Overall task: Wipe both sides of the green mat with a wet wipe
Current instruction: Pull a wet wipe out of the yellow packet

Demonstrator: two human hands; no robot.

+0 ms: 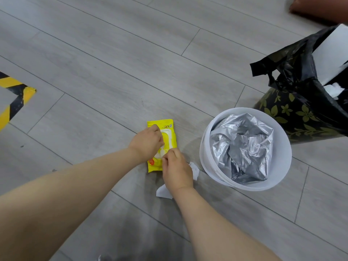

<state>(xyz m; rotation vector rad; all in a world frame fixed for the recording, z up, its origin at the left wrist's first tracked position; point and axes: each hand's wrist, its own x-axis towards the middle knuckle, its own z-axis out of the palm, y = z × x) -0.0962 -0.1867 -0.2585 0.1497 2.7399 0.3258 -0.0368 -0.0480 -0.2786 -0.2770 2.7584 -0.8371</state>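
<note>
Pinching flap: right hand point(177, 171) | yellow wipe pack point(162, 146) | label unreadable

Two bare forearms reach in from the bottom edge of the head view, each unclothed from the edge to the wrist, with no sleeve, cuff or glove showing. The left hand point(148, 141) and the right hand point(176, 169) wear no rings, and the wrists behind the fingers carry no watch or bracelet. The fingernails are short and unpainted where they show.
</note>
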